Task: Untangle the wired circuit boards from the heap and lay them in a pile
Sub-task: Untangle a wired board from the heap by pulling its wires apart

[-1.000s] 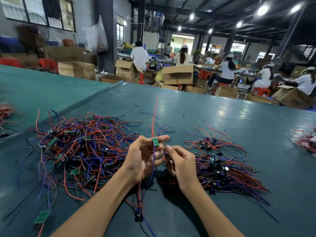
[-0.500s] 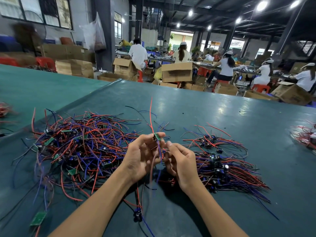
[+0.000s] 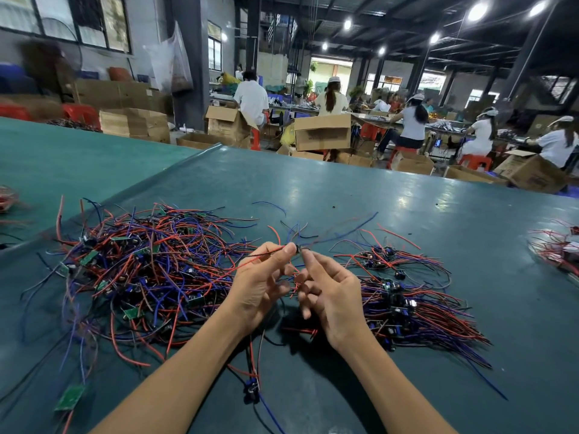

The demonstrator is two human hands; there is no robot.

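Left hand [image 3: 260, 286] and right hand [image 3: 332, 292] have turned the board [image 3: 296, 248] over — wires [image 3: 344, 232] now splay sideways.

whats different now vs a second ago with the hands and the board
The green board that stood up in the left hand no longer shows; that hand now pinches a small dark part with its wires fanning away. The right hand has opened its fingers, forefinger at the part. The tangled heap and the sorted pile lie as before.
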